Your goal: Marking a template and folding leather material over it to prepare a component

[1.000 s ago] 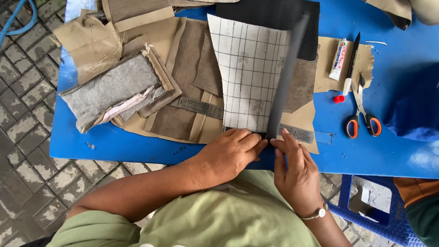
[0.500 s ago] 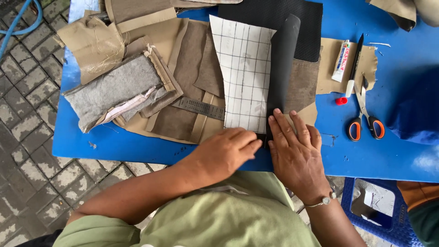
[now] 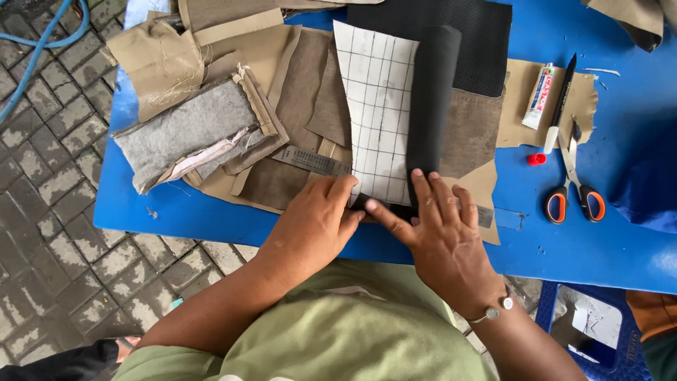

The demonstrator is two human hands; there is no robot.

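Lower centre: left hand [image 3: 314, 222] and right hand [image 3: 441, 229], fingers spread flat, gripping nothing, press a black sheet [image 3: 430, 106] with gridded backing [image 3: 377, 113]. Scissors [image 3: 575, 190] lie at right on the blue worktop [image 3: 599, 247].

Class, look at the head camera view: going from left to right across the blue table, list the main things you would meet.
Grey felt pad → brown fabric pieces → white gridded sheet → black sheet folded over → glue tube → black pen → orange-handled scissors.
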